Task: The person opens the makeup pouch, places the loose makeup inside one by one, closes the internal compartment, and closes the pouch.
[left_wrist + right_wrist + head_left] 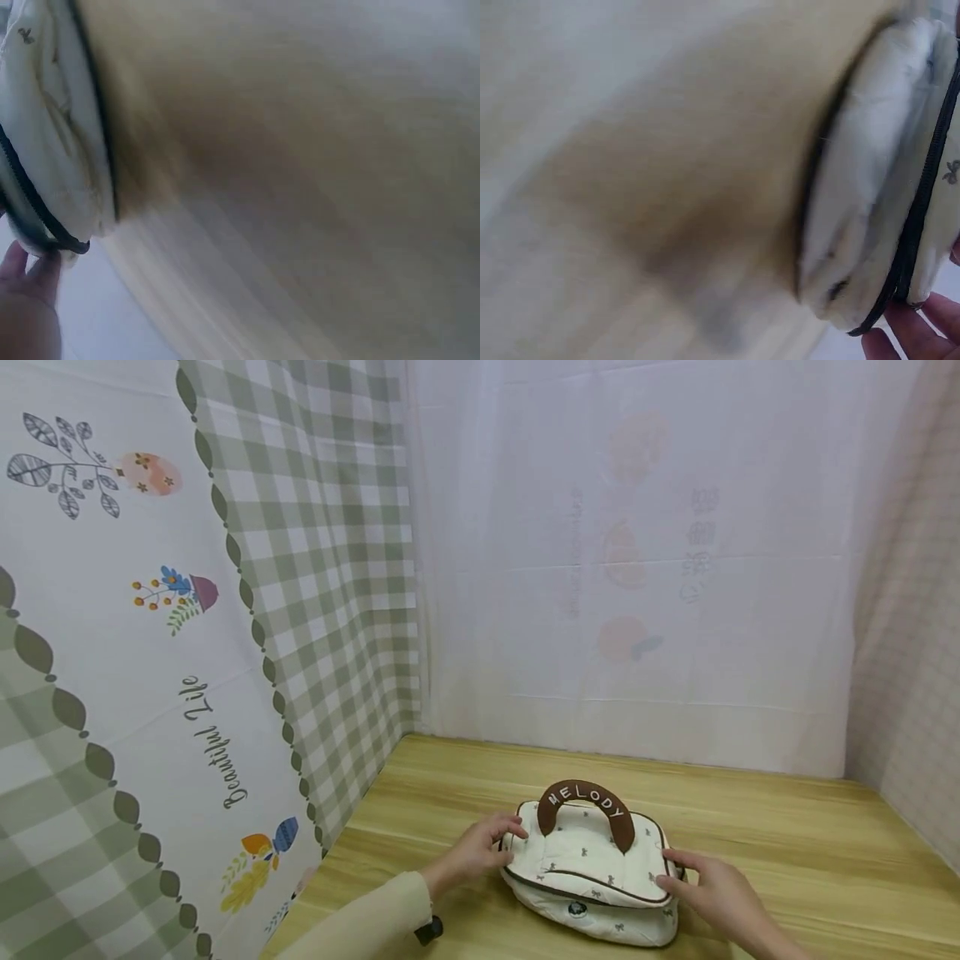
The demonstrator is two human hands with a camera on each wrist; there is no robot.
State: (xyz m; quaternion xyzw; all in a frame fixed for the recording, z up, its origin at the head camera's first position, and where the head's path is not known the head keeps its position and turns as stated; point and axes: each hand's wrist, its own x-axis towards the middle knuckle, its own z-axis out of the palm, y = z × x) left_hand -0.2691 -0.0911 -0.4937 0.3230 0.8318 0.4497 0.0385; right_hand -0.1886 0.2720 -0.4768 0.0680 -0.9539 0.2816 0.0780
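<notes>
A cream cosmetic bag (588, 877) with small bow prints, brown piping and a curved brown handle (581, 793) lettered MELODY sits upright on the table. My left hand (476, 852) grips its left end, fingertips over the top edge. At the opposite end, my right hand (712, 889) grips the top panel's edge between thumb and fingers. In the left wrist view, fingers (45, 274) touch the bag (56, 135) near the end of its dark zipper. The right wrist view has the fingers (911, 330) against the zipper (922, 202) at the bag's corner. The bag's inside is hidden.
The wood-grain table (450, 785) reaches back to a pale hanging cloth (637, 568). A green-checked printed curtain (322, 568) borders the left side, and another curtain (907, 610) hangs at the right. My left wrist wears a black device (429, 931).
</notes>
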